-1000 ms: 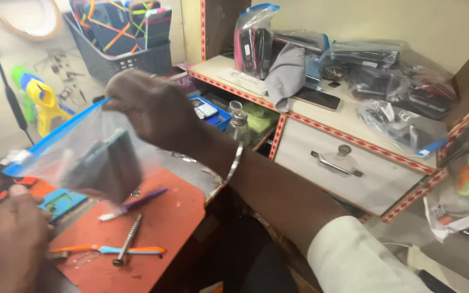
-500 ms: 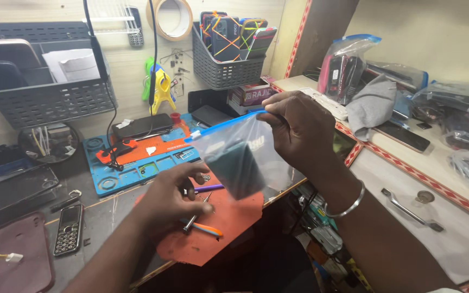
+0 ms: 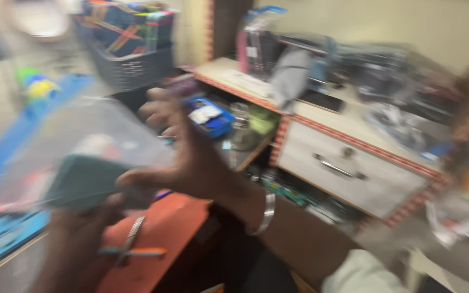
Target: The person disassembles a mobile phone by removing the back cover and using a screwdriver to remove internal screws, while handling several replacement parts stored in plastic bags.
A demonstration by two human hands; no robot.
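Cluttered workbench, blurred: over the orange mat's [image 3: 169,228] near edge, the right hand [image 3: 191,157] pinches a clear plastic bag [image 3: 77,152] holding a teal device [image 3: 85,182]; the left hand [image 3: 77,239] supports it beneath, grip unclear. Bagging seems underway; sealing calls for steadiness.

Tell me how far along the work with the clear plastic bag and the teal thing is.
Done: the teal flat object already sits inside the clear plastic bag. In hand: the right hand holds the bag at its right side, thumb on it; the left hand is under it, its grip too blurred to judge. Left: tools lie untouched on the orange mat.
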